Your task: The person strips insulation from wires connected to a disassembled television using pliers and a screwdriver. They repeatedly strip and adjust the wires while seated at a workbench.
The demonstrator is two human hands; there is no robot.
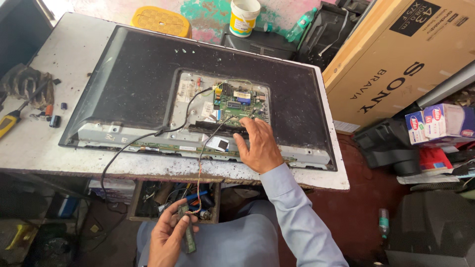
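Head view | right hand (258, 146) on television back (138, 84) | left hand (170, 232) grips small board (188, 236)

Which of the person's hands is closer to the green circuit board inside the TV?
Right. The right hand rests just below the green circuit board; the left hand is down under the table edge, holding a small board.

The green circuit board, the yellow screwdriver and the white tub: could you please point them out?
green circuit board (238, 104), head view, board's middle.
yellow screwdriver (7, 124), head view, its handle.
white tub (244, 19), head view, its side.
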